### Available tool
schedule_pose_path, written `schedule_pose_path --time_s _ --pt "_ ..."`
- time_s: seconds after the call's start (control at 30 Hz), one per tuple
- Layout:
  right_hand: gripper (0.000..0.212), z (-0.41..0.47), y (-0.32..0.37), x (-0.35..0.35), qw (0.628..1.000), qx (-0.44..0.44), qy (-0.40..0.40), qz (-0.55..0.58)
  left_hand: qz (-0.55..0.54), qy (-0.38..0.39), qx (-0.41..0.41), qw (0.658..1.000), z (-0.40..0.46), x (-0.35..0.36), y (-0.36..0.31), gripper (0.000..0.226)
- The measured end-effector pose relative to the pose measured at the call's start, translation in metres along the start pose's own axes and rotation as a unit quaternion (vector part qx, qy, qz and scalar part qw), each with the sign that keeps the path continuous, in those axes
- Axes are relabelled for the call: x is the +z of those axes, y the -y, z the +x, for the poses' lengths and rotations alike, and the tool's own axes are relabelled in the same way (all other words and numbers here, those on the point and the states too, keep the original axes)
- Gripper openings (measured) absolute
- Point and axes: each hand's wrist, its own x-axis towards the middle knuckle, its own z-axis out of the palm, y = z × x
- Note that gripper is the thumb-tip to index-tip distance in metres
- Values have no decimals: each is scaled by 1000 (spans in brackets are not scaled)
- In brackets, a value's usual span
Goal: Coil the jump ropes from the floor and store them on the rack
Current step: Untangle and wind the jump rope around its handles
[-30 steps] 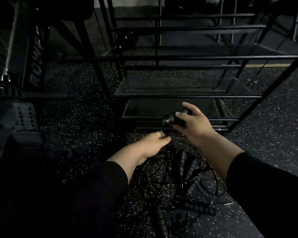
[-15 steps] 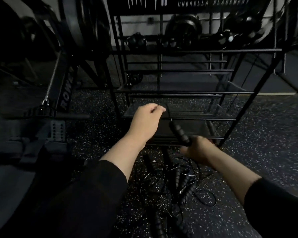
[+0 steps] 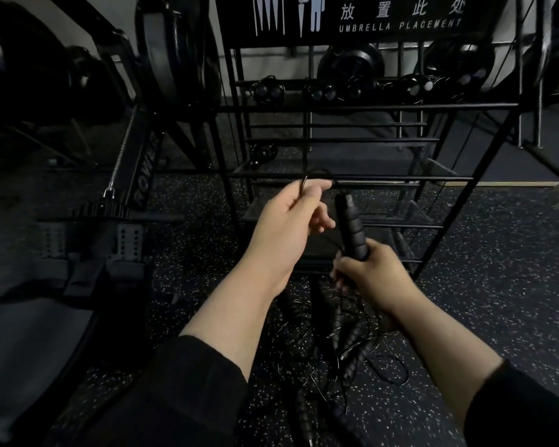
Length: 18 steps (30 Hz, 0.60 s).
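1. The right hand [image 3: 373, 274] has its fingers wrapped tight round the lower end of a ribbed black handle [image 3: 352, 229], which stands nearly upright out of the fist.
2. The left hand [image 3: 286, 225], raised just beside it, pinches a thin cord [image 3: 305, 183] between thumb and forefinger; the other fingers curl loosely underneath.
3. That cord looks like fine coated wire: light, springy, and to my eye likely to slip through a soft pinch and spring out of any loop not held down.
4. The handle looks foam-covered and grippy, the only firm part, so I'd take hold there and gather the loops against it.
5. The remaining jump ropes [image 3: 342, 350] lie tangled on the speckled floor [image 3: 465, 253] below both wrists, cords crossing; pulling one free could drag others.
6. The black wire rack [image 3: 368, 179] stands right ahead, its shelves within reach.
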Motion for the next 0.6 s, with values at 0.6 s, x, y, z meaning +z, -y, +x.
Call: schedule_pose_path --time_s 0.6 --pt "11 32 48 -30 947 62 -36 312 322 214 -163 908 25 -4 67 19"
